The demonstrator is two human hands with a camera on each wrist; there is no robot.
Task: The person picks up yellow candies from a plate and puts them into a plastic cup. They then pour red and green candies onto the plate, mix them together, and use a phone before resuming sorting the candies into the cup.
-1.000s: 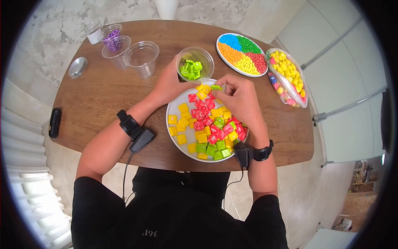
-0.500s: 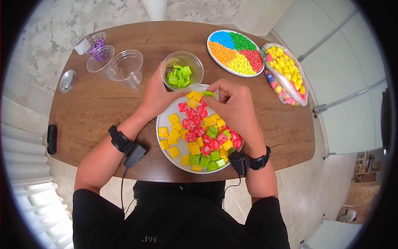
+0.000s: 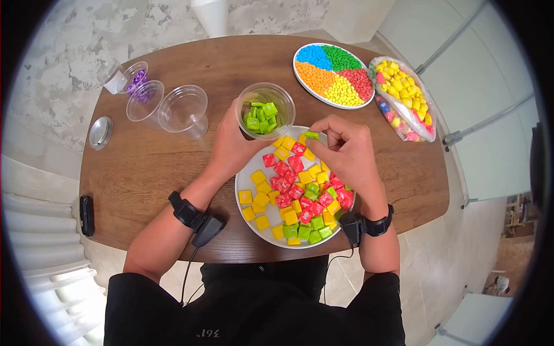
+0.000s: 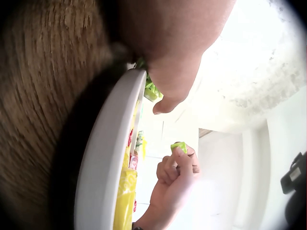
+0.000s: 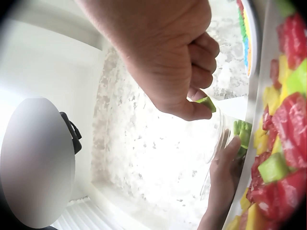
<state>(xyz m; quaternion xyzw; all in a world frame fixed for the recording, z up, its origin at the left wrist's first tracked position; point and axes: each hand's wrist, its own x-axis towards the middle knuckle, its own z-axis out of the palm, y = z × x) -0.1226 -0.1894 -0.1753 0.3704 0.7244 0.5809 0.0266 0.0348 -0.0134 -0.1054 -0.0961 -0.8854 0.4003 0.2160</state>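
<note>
Readable: "361°" (image 3: 208, 333), pale print on front of black shirt (image 3: 254, 308), head view, near bottom edge; upside down to camera. Only text legible. Rest, marks only: red wrapped pieces (image 3: 295, 164) carry pale printing, too small in head view, too blurred in right wrist view. Yellow wrapped piece (image 4: 125, 191), left wrist view: pale lettering or pattern, blurred, can't tell which. White label (image 3: 115, 82) on clear jar (image 3: 107, 70), upper left of head view: any print too small to read.
</note>
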